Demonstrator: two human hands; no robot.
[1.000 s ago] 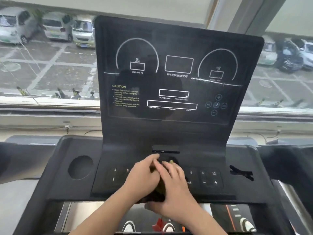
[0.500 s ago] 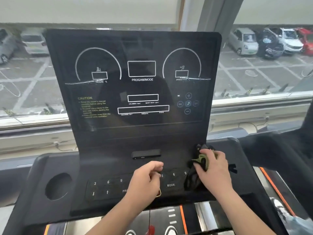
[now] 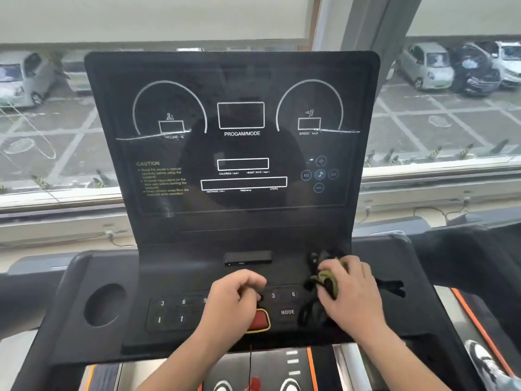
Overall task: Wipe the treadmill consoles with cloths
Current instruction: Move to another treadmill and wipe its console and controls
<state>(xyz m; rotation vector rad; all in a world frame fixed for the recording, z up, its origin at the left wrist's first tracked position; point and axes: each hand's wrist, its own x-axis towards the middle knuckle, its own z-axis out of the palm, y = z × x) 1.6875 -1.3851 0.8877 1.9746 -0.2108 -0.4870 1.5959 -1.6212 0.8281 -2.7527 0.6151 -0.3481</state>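
A black treadmill console [image 3: 234, 218] fills the view, with an upright display panel [image 3: 158, 108] and a lower button deck [image 3: 172, 310]. My right hand [image 3: 352, 294] presses a dark cloth with an olive patch [image 3: 318, 275] onto the deck's right side, near the "6" and MODE buttons. My left hand [image 3: 231, 300] rests on the deck's middle with fingers curled, just above the red safety key [image 3: 260, 320]. I cannot see anything held in it.
A round cup holder [image 3: 104, 304] sits in the left deck. A small black slot [image 3: 248, 257] lies below the display. The belt and shoes [image 3: 287, 385] show underneath. A window behind looks onto parked cars [image 3: 425, 66]. Another treadmill's edge [image 3: 479, 277] stands at right.
My hands, joined on the cloth at mid-deck a second ago, have parted. My right hand carried the cloth to the right side; over the last half second both hands stayed nearly still.
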